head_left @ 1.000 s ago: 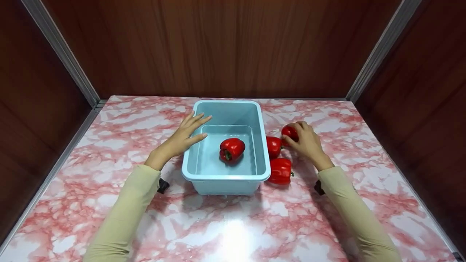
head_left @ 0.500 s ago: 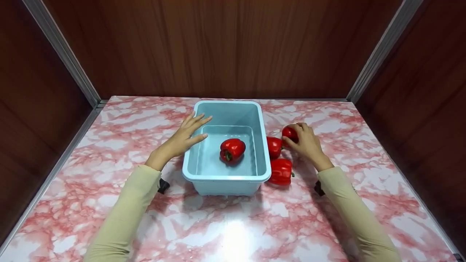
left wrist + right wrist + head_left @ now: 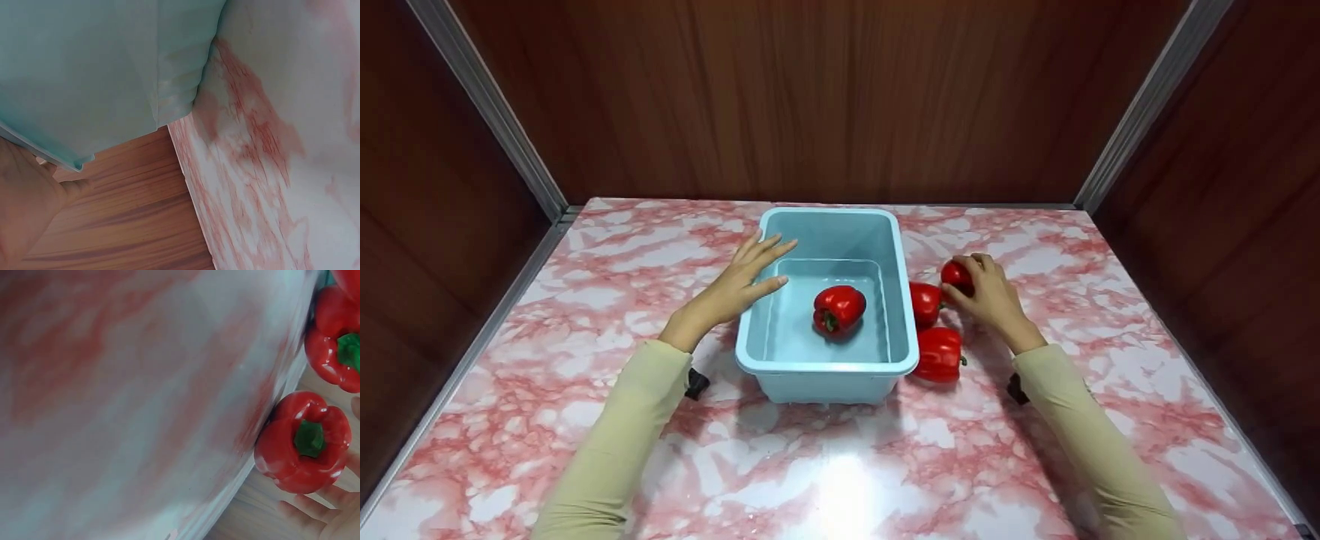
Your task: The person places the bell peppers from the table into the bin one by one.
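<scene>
Two hands at a light blue tub (image 3: 901, 352) on a pink marbled table (image 3: 840, 480); red peppers inside and beside it.

The left hand (image 3: 733, 289) is resting against the tub's left rim, fingers straight and spread, gripping nothing; the left wrist view is showing only the tub's outer wall (image 3: 112, 73) and part of the palm (image 3: 25, 211). The right hand (image 3: 990, 292) is curling its fingers round a red pepper (image 3: 955, 273) lying on the table to the right of the tub, near its far half. A second pepper (image 3: 924, 301) is sitting just beside the tub's right wall, touching or nearly touching the held one. A third pepper (image 3: 939, 354) is lying by the tub's near right corner. A fourth pepper (image 3: 838, 308) is resting on the tub's floor, near the middle. In the right wrist view the held pepper (image 3: 304, 441) is showing its green stem, fingertips (image 3: 315, 509) below it.
</scene>
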Demonstrator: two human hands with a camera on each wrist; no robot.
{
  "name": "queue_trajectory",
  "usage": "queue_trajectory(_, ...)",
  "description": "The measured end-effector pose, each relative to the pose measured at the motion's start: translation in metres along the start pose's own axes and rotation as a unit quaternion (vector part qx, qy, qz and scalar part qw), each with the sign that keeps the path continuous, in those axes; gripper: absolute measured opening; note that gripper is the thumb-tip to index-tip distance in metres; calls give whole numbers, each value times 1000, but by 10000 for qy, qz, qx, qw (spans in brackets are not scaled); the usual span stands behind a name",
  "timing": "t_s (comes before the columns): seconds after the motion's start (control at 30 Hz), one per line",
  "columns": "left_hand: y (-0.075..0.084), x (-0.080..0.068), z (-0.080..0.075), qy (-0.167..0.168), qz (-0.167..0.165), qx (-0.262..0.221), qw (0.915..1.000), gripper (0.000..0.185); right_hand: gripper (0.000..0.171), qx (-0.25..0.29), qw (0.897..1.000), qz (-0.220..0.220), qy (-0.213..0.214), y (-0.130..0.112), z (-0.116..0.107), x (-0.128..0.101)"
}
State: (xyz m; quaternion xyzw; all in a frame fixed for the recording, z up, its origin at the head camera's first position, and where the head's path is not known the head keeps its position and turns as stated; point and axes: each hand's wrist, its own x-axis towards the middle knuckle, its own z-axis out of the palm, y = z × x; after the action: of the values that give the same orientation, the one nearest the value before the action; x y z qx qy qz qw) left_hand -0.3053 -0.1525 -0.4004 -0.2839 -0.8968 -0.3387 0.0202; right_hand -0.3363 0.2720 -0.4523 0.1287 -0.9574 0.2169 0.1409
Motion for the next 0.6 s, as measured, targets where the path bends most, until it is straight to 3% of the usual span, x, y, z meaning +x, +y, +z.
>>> queue_trajectory(0.6, 0, 0, 1, 41, -53, 8, 10000, 56, 63, 191, 9995, 130, -212, 2, 0, 2)
